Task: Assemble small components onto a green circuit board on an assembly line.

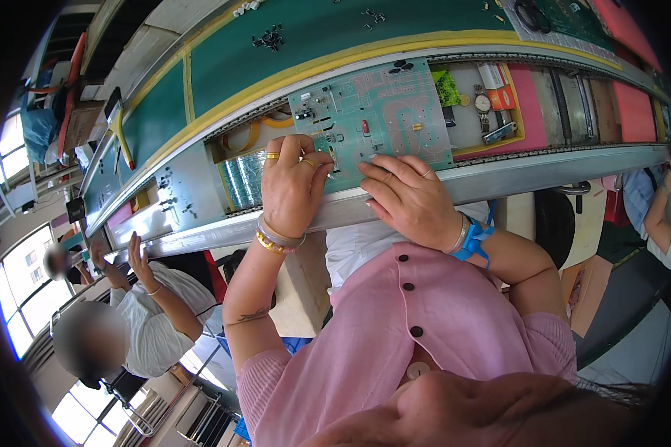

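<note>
While the board bridges the rails, both your hands crowd its near side

Big stuff first: the rails carry the board by its near and far sides, presumably to leave its face free for you. Your right hand leans in at the near edge, fingers loosely bent, maybe to steady it. Your left hand is over the left part, thumb and forefinger drawn together, a shape that would suit tiny pieces.

Now the tricky bits: your left hand covers the board's near left corner. Is anything between those fingertips? Can't tell; the right hand's grasp is just as unclear. And the black parts heaped beyond the far rail? Too small to sort singly.
</note>
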`<state>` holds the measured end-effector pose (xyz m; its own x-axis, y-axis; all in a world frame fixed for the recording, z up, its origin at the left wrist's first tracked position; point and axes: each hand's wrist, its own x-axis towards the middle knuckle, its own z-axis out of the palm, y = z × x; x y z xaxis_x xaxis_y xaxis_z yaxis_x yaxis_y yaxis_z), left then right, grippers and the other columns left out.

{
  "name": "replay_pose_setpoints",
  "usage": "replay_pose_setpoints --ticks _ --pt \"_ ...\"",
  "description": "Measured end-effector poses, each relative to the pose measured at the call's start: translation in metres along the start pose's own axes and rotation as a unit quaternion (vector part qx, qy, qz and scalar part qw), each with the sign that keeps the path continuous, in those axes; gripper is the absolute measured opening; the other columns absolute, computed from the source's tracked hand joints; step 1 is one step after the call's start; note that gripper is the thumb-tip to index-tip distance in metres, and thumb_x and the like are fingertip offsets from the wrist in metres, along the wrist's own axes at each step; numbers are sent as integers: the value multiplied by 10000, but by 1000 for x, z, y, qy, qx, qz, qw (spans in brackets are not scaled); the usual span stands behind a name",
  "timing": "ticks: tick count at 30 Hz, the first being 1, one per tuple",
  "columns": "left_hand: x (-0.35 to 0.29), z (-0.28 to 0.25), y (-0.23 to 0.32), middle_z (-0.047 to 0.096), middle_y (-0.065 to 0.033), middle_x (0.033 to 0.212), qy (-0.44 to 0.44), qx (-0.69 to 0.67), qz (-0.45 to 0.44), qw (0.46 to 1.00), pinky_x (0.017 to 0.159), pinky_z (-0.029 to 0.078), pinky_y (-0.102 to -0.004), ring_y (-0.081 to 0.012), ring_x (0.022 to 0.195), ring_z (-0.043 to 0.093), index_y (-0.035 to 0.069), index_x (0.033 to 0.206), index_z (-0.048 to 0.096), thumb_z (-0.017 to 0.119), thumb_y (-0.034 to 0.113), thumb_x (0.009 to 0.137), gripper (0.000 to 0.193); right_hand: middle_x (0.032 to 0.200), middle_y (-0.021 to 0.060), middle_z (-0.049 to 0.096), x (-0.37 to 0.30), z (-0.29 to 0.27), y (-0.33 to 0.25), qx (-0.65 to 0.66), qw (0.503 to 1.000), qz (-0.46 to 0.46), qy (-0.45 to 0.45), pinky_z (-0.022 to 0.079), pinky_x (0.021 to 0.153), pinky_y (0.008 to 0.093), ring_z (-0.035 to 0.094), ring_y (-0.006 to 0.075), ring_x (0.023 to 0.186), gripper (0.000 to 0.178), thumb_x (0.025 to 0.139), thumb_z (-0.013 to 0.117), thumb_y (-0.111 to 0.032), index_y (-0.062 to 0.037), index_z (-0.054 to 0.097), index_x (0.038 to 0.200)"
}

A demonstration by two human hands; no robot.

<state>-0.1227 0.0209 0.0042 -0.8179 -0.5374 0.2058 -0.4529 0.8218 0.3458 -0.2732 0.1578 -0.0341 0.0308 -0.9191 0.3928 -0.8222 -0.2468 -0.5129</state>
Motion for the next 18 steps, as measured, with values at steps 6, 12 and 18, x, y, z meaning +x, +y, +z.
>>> replay_pose_setpoints --ticks 6,12,18 --pt "0 1 0 526 -57 870 -1 2 20 1000 705 426 -361 -265 835 490 76 785 664 692 65 663 126 1166 49 591 -1 1 0 3 1000 -2 4 390 921 370 517 207 1097 268 741 669 -139 -79 578 986" --pt "-3 7 -7 520 -44 858 7 -15 16 1000 701 425 -362 -259 820 484 104 781 674 728 98 633 158 1161 52 592 -1 2 0 -3 1000 -3 5 390 919 371 517 207 1095 254 750 658 -142 -77 577 982" --pt "16 -9 -11 528 -35 816 -5 -60 3 998 703 425 -356 -254 808 489 116 754 686 783 148 585 197 1145 33 597 0 -6 0 9 1000 1 12 381 919 376 508 210 1107 250 736 668 -127 -91 591 971"
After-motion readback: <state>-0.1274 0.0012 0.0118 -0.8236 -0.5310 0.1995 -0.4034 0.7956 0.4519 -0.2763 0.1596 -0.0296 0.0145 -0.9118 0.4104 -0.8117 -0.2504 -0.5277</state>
